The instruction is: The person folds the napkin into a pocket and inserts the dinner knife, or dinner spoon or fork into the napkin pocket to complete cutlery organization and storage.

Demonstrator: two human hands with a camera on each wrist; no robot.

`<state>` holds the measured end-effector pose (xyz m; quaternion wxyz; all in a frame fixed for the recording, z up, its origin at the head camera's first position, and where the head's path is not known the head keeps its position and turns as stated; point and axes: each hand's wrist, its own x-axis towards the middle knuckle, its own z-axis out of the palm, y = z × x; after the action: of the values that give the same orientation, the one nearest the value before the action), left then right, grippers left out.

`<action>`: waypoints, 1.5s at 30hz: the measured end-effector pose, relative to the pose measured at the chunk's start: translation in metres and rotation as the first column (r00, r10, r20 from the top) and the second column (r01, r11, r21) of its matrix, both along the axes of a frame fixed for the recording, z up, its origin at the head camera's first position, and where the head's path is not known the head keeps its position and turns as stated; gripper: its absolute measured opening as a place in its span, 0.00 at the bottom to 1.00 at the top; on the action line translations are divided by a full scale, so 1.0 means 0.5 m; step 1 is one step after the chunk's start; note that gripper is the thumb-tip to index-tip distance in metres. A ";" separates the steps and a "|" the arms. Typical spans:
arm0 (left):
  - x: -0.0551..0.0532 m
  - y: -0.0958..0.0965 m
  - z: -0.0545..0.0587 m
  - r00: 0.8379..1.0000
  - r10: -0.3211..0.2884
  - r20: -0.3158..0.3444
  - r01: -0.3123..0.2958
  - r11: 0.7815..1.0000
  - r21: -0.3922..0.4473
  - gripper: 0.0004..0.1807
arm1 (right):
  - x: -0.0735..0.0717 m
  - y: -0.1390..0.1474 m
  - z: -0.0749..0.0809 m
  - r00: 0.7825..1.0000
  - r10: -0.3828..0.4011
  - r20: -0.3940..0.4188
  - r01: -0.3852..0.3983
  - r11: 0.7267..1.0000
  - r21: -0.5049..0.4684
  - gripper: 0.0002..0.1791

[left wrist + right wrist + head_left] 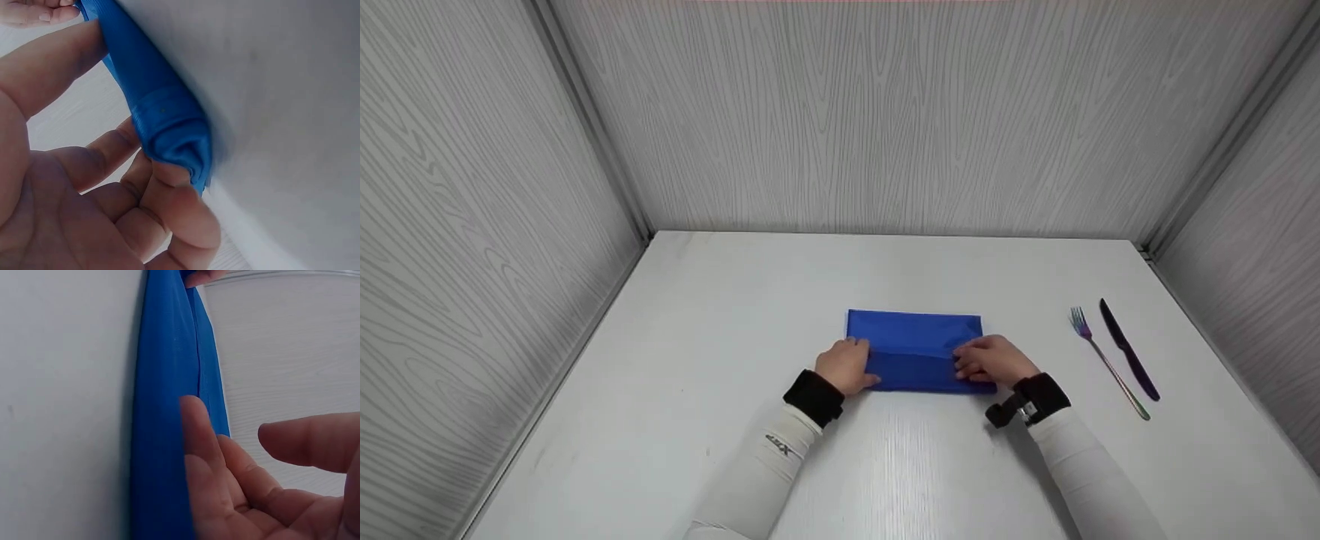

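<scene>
A blue cloth (915, 334), folded into a flat rectangle with a crease across its middle, lies on the white table. My left hand (844, 366) grips its left end. Seen from the left wrist, the thumb touches one long side of the cloth (149, 79) and bent fingers hold the rolled-looking end, where layers of fabric show. Over the right end is my right hand (994, 360). In the right wrist view its fingertips rest against the cloth (163, 410), while the thumb (304, 441) stays apart from it.
To the right of the cloth lie a fork (1110, 368) with a rainbow sheen and a dark purple knife (1125, 349), side by side. Grey wood-grain panels (870, 120) rise at the table's back and both sides.
</scene>
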<state>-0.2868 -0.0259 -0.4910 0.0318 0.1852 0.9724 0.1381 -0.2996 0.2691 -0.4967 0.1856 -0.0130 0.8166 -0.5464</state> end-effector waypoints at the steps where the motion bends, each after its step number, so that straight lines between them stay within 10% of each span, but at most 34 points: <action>1: -0.001 0.000 0.001 1.000 0.000 0.004 0.000 1.000 0.001 0.28 | -0.001 -0.002 0.003 1.000 0.007 -0.017 -0.007 1.000 0.024 0.21; 12: -0.005 0.003 0.000 1.000 0.013 0.011 -0.013 1.000 -0.009 0.29 | -0.085 -0.048 0.045 0.907 0.063 -0.417 0.127 0.902 0.413 0.18; 26: -0.001 0.007 -0.002 1.000 -0.002 -0.025 0.002 1.000 -0.016 0.28 | -0.173 -0.110 0.027 0.931 0.316 -0.184 -0.104 0.711 0.695 0.28; 37: -0.004 0.003 -0.002 1.000 -0.021 -0.006 0.021 1.000 -0.005 0.24 | -0.171 -0.121 0.030 0.939 0.312 -0.148 -0.127 0.711 0.692 0.26; 45: -0.003 0.002 0.000 0.999 -0.047 -0.009 0.047 0.999 0.015 0.23 | -0.156 -0.121 0.030 0.887 0.353 -0.298 -0.088 0.762 0.641 0.14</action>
<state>-0.2883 -0.0247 -0.4908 0.0296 0.2089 0.9668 0.1441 -0.3777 0.2088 -0.4816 0.0727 -0.1620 0.9611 -0.2116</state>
